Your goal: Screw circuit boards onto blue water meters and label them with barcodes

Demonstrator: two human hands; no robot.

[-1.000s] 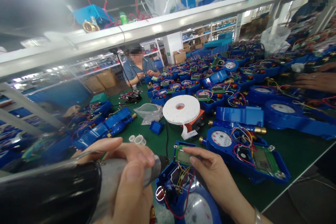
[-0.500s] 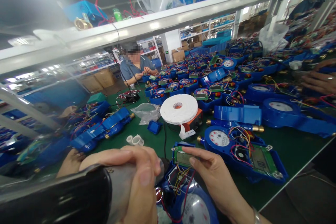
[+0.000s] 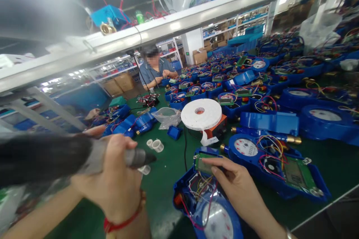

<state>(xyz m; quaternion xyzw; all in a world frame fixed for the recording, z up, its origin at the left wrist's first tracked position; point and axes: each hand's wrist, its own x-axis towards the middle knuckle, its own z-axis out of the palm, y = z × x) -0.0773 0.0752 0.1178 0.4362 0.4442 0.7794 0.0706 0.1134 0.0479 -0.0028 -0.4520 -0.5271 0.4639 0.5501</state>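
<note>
My left hand, with a red band at the wrist, is wrapped around a black and grey electric screwdriver. Its dark tip points right, above the green mat and apart from any meter. My right hand pinches a green display board at the top of an open blue water meter. Red, yellow and white wires run from the board into the housing, and the round dial sits toward me. The fingers partly cover the board's screen.
A white tape roll, small white rings, a blue cap and a clear bag lie ahead. Another open meter is at right, with many behind. A co-worker sits opposite. A shelf beam crosses above.
My left hand has drawn the screwdriver leftward, away from the meter, uncovering the housing's left side. My right hand keeps its hold on the display board. The view has shifted slightly.
</note>
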